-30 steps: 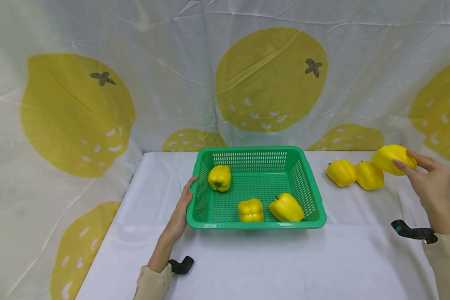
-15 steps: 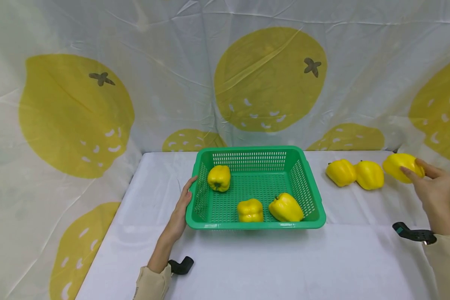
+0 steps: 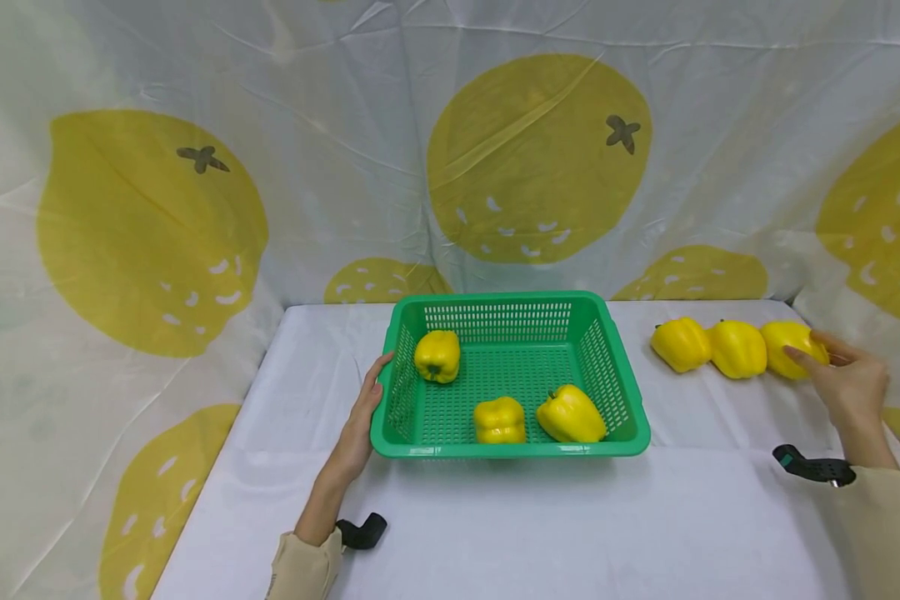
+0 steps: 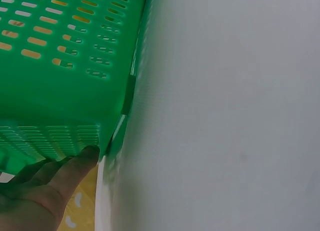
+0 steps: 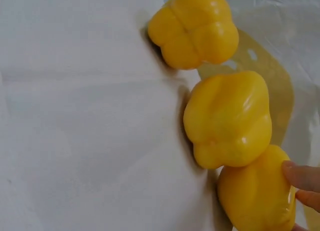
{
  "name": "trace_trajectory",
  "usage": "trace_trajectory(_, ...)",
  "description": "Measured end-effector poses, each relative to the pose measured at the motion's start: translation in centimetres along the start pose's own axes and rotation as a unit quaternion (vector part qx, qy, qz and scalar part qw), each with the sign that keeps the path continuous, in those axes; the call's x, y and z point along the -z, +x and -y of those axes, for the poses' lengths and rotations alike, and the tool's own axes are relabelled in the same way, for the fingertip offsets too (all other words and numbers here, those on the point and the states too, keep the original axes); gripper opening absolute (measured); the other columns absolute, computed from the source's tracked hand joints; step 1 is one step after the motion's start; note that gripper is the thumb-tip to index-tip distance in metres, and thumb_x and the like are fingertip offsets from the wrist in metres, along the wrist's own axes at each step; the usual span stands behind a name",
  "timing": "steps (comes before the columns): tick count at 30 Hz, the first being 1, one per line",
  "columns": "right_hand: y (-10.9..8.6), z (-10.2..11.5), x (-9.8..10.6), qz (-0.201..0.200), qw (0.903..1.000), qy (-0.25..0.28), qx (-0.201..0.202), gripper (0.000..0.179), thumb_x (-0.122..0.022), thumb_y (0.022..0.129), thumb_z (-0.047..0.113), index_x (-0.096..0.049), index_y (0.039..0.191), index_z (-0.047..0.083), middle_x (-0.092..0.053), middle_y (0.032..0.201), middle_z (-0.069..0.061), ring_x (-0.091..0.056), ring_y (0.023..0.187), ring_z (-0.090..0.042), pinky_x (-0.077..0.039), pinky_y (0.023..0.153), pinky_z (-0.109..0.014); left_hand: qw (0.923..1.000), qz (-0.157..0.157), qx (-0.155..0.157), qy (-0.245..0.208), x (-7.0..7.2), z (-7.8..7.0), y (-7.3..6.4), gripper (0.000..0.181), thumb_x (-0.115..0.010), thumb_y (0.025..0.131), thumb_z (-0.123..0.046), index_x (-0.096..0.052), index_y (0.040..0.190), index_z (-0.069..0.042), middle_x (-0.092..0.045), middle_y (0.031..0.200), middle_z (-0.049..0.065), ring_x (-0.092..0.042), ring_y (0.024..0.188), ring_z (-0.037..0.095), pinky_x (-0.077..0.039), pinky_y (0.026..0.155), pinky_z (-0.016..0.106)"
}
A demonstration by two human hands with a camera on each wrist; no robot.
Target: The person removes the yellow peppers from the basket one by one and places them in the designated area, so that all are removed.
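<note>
We see the right hand (image 3: 853, 382) gripping the right-end bell pepper (image 3: 793, 350), its thumb on the near side and its fingers at the pepper's right end. This yellow pepper lies last in a row at the back right of the white tablecloth (image 3: 540, 529); we cannot tell whether its weight rests fully there. Just to its left we find the middle bell pepper (image 3: 737, 350), and beyond that the left-end bell pepper (image 3: 680, 344), all three close together.

Left of the row we see the green plastic basket (image 3: 510, 451), with slotted walls. The left hand (image 3: 354, 429) rests against its left side, and in the left wrist view we see the fingers (image 4: 75, 173) lying nearly straight along the outer wall. Inside, we count three more: the back-left bell pepper (image 3: 437, 357), the front-middle bell pepper (image 3: 499, 420) and the front-right bell pepper (image 3: 572, 414). Behind everything we see the lemon-print curtain (image 3: 345, 100)
</note>
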State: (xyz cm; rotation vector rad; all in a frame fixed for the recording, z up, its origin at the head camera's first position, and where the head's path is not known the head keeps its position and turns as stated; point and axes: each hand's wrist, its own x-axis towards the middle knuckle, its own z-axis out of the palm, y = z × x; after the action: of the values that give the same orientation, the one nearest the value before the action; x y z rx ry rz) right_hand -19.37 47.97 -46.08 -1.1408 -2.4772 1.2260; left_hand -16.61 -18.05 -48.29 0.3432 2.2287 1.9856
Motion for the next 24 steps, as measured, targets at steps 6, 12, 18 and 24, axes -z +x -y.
trace_trajectory(6,0.1,-0.6,-0.1,0.003,1.0000,0.007,0.000,0.069,-0.061,0.100,0.050,-0.039,0.157,0.019,-0.029,0.171,-0.008,-0.038,0.127,-0.027,-0.046,0.099,-0.019,1.0000,-0.001,0.004,0.000,-0.1,0.0,-0.1,0.050,-0.015,0.114,-0.043,-0.018,0.164,-0.039,-0.011,0.173,-0.005,-0.024,0.148,0.025,-0.015,0.120,0.051)
trace_trajectory(12,0.3,-1.2,0.1,0.021,0.9989,0.040,0.007,0.072,-0.068,0.096,0.050,-0.041,0.156,0.022,-0.034,0.168,0.006,-0.042,0.115,0.001,-0.043,0.076,-0.003,0.9999,-0.004,0.011,0.007,-0.1,0.0,-0.1,0.050,-0.015,0.114,-0.043,-0.017,0.163,-0.041,-0.012,0.172,-0.005,-0.028,0.144,0.025,-0.021,0.116,0.045)
trace_trajectory(18,0.4,-1.7,0.2,0.036,0.9972,0.061,0.023,0.071,-0.069,0.096,0.047,-0.039,0.157,0.025,-0.033,0.167,0.011,-0.041,0.115,0.007,-0.041,0.081,0.003,0.9998,-0.007,0.012,0.011,-0.1,0.0,-0.1,0.050,-0.014,0.114,-0.044,-0.018,0.164,-0.040,-0.012,0.173,-0.005,-0.027,0.145,0.025,-0.020,0.117,0.047)
trace_trajectory(24,0.3,-2.0,0.3,0.034,0.9964,0.076,0.015,0.070,-0.070,0.097,0.042,-0.041,0.157,0.023,-0.032,0.168,0.009,-0.035,0.092,0.007,-0.038,0.064,0.001,0.9998,-0.002,0.016,0.011,0.0,-0.2,-0.1,0.050,-0.015,0.114,-0.045,-0.017,0.163,-0.041,-0.014,0.172,-0.005,-0.032,0.140,0.025,-0.030,0.111,0.028)
